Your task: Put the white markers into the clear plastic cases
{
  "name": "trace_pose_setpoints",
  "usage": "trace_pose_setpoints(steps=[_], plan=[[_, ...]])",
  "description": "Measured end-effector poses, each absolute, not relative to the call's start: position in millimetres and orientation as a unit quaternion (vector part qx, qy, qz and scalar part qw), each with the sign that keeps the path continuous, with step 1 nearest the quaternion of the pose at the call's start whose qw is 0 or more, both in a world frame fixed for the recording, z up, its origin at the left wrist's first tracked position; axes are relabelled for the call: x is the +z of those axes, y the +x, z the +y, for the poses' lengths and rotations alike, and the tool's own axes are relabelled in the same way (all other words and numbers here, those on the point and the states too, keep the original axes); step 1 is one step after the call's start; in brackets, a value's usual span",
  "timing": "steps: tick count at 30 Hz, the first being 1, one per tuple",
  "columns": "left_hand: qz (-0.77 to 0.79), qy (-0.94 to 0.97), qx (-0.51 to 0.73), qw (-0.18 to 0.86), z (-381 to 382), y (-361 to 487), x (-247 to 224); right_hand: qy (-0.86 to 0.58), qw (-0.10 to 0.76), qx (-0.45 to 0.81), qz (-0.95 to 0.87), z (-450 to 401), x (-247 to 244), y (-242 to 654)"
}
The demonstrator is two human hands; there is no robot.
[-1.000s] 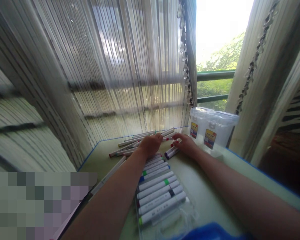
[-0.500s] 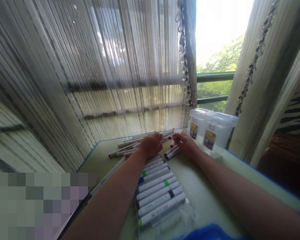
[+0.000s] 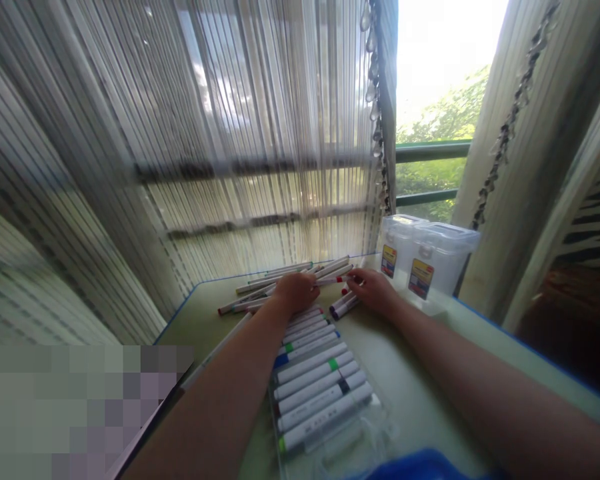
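A white marker (image 3: 333, 281) with a red band spans the gap between my two hands, above the table. My left hand (image 3: 296, 292) is closed with its fingertips at the marker's left end. At its right end the fingers of my right hand (image 3: 373, 288) pinch it. Beneath my left forearm lies a clear case (image 3: 330, 460) holding a row of several white markers (image 3: 320, 398) with coloured bands and ends. Loose markers (image 3: 253, 288) are heaped behind and left of my left hand. Dark-ended markers (image 3: 345, 307) lie just below my right hand.
Two clear lidded boxes (image 3: 443, 257) with yellow and red labels stand at the table's back right. String curtains (image 3: 260, 133) hang behind the table (image 3: 410, 373). Something blue (image 3: 420, 465) lies at the front edge. Another long white object (image 3: 220, 347) lies left of my left forearm.
My left hand has shifted slightly left and down, showing more of the red-banded marker. The right hand has barely moved. The view has shifted slightly.
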State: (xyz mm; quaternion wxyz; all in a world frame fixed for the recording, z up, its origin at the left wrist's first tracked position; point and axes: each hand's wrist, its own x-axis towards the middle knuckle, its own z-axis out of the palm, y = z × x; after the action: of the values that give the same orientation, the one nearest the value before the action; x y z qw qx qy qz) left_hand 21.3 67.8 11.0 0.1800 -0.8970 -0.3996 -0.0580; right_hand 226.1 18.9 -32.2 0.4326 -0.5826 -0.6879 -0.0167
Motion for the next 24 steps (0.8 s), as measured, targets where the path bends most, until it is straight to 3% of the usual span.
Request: trace_pose_setpoints(steps=[16, 24], plan=[[-0.406, -0.893, -0.059, 0.188, 63.0, 22.3, 14.8, -0.575, 0.441, 0.028, -0.688, 14.5, -29.1, 223.3], [-0.390, -0.902, -0.057, 0.178, 59.1, 23.2, 17.6, -0.513, 0.521, -0.089, -0.677, 20.0, -30.8, 228.8]])
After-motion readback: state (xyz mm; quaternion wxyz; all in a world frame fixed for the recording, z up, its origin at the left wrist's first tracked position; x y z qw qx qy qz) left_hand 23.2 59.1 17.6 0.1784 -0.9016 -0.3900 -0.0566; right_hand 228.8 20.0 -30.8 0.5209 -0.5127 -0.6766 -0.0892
